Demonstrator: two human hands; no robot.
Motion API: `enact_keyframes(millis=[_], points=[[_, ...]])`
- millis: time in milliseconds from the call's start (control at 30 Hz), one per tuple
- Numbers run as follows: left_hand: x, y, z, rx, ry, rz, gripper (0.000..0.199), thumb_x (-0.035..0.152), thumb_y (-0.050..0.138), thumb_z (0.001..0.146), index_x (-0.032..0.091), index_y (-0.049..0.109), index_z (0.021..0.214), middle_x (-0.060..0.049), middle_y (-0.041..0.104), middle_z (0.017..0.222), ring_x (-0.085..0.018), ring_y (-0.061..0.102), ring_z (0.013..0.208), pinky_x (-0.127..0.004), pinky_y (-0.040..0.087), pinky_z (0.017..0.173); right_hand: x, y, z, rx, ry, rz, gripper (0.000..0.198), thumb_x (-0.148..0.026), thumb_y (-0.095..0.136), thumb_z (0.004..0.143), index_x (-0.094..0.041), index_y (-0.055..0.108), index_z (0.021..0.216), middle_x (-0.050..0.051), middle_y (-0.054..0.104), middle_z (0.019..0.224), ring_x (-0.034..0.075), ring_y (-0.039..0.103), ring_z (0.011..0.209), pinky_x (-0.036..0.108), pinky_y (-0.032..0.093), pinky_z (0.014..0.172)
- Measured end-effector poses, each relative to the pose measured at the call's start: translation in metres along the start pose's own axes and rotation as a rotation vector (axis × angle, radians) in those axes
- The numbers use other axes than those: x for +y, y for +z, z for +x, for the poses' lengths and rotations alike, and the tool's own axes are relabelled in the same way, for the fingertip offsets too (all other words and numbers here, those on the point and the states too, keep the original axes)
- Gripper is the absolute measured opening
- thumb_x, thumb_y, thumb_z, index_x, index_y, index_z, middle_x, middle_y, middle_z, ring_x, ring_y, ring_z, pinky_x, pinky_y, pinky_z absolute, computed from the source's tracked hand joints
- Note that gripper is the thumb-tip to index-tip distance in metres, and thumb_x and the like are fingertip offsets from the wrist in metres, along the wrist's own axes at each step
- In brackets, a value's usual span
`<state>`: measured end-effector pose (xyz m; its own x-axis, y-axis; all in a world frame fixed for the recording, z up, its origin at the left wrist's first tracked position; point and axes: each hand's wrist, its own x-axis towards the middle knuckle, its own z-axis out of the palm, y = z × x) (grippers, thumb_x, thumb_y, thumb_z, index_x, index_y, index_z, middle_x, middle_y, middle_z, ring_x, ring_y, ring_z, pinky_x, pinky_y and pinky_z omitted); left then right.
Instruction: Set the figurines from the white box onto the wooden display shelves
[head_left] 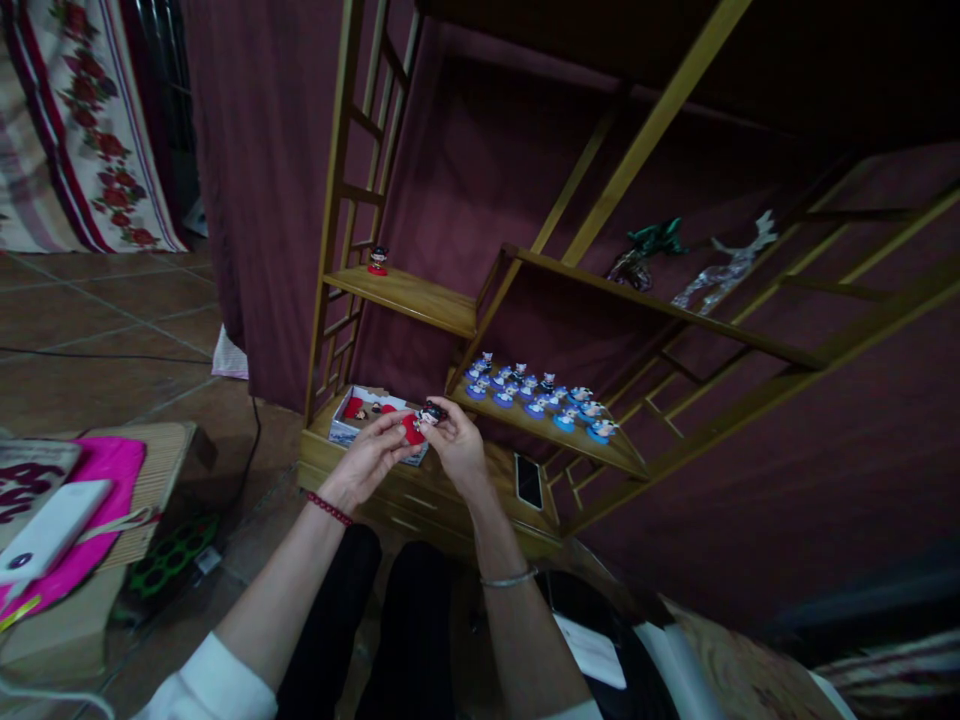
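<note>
Beside one box (343, 432) | left fingers (385, 438), right fingers (453, 420) pinched around one figurine (430, 412) | one phone (529, 482)

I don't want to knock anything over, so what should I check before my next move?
1. Figurine held: ok, between the left hand and right hand.
2. Figurine fixed to its red base: cannot tell, too small and partly covered by fingers.
3. Box open: ok, red pieces show inside.
4. Lone red-based figurine upright: ok, on the upper-left shelf.
5. Blue-based figurines standing: ok, grouped on the shelf right of the hands.
6. Phone apart from the hands: ok, lying right of them.
</note>
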<state>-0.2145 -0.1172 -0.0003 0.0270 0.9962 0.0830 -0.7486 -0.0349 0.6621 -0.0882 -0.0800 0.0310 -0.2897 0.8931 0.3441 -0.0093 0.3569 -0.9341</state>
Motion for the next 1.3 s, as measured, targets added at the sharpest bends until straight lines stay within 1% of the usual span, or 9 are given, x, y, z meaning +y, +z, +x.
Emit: enact_keyframes(millis=[200,333,500,667,767,867,1067,1167,1300], points=[[-0.005,-0.003,0.000,-0.005,-0.023,-0.048,0.026,0.011,0.061,0.072,0.012,0.059,0.098,-0.011,0.062,0.100,-0.016,0.060,0.084,-0.031,0.049,0.078,0.003,-0.003,0.001,-0.032,-0.067,-0.220,0.037,-0.022,0.056,0.069,-0.020,0.052,0.106,0.002,0.060,0.090,0.012,0.058,0.074,0.024,0.049,0.069],[-0.007,-0.004,0.000,0.009,-0.053,-0.109,0.025,0.010,0.061,0.072,0.010,0.060,0.098,-0.012,0.063,0.097,-0.015,0.061,0.081,-0.028,0.049,0.077,-0.006,-0.004,0.001,-0.086,-0.155,-0.344,0.035,-0.019,0.052,0.071,-0.020,0.054,0.106,0.004,0.058,0.100,0.013,0.057,0.082,0.026,0.049,0.074],[-0.008,-0.003,-0.001,0.030,-0.057,-0.159,0.017,0.009,0.059,0.073,0.009,0.062,0.090,-0.011,0.064,0.093,-0.015,0.061,0.078,-0.025,0.050,0.072,-0.021,-0.002,0.001,-0.152,-0.227,-0.439,0.035,-0.012,0.049,0.071,-0.023,0.056,0.104,0.003,0.057,0.101,0.013,0.057,0.084,0.026,0.048,0.075],[-0.006,0.000,-0.004,0.031,-0.059,-0.175,0.009,0.012,0.057,0.076,0.008,0.063,0.081,-0.010,0.066,0.087,-0.013,0.062,0.073,-0.023,0.051,0.071,-0.026,-0.001,0.003,-0.223,-0.185,-0.452,0.035,-0.012,0.049,0.071,-0.023,0.055,0.104,0.003,0.055,0.099,0.012,0.056,0.075,0.025,0.050,0.064],[-0.004,0.002,-0.005,0.039,-0.067,-0.174,0.012,0.015,0.055,0.078,0.007,0.063,0.082,-0.011,0.066,0.087,-0.014,0.062,0.075,-0.025,0.051,0.073,-0.026,-0.001,0.005,-0.266,-0.195,-0.446,0.035,-0.013,0.048,0.072,-0.023,0.054,0.105,0.003,0.054,0.097,0.012,0.055,0.070,0.024,0.049,0.057],[-0.004,0.002,-0.005,0.053,-0.086,-0.176,0.012,0.014,0.054,0.078,0.007,0.063,0.083,-0.012,0.066,0.086,-0.015,0.063,0.075,-0.025,0.051,0.073,-0.026,0.000,0.006,-0.274,-0.229,-0.476,0.034,-0.012,0.049,0.071,-0.023,0.056,0.103,0.003,0.055,0.093,0.012,0.054,0.070,0.024,0.049,0.061],[-0.003,0.001,-0.006,0.165,-0.190,-0.188,0.014,0.016,0.049,0.082,0.008,0.061,0.081,-0.009,0.064,0.071,-0.014,0.063,0.065,-0.020,0.052,0.059,-0.026,0.001,0.007,-0.304,-0.257,-0.476,0.036,-0.010,0.051,0.070,-0.023,0.056,0.104,0.003,0.057,0.097,0.011,0.055,0.072,0.025,0.048,0.065],[-0.004,0.000,-0.005,0.167,-0.213,-0.204,0.016,0.017,0.047,0.083,0.007,0.059,0.084,-0.010,0.063,0.073,-0.013,0.063,0.063,-0.019,0.052,0.055,-0.028,0.002,0.007,-0.314,-0.252,-0.465,0.037,-0.008,0.051,0.069,-0.024,0.058,0.102,0.002,0.058,0.097,0.011,0.055,0.071,0.023,0.048,0.065],[-0.005,-0.001,-0.004,0.145,-0.216,-0.218,0.015,0.015,0.045,0.084,0.008,0.059,0.085,-0.010,0.064,0.077,-0.014,0.063,0.067,-0.020,0.053,0.059,-0.027,0.002,0.006,-0.302,-0.230,-0.475,0.037,-0.007,0.050,0.068,-0.024,0.059,0.100,0.001,0.058,0.095,0.009,0.054,0.065,0.022,0.047,0.063]])
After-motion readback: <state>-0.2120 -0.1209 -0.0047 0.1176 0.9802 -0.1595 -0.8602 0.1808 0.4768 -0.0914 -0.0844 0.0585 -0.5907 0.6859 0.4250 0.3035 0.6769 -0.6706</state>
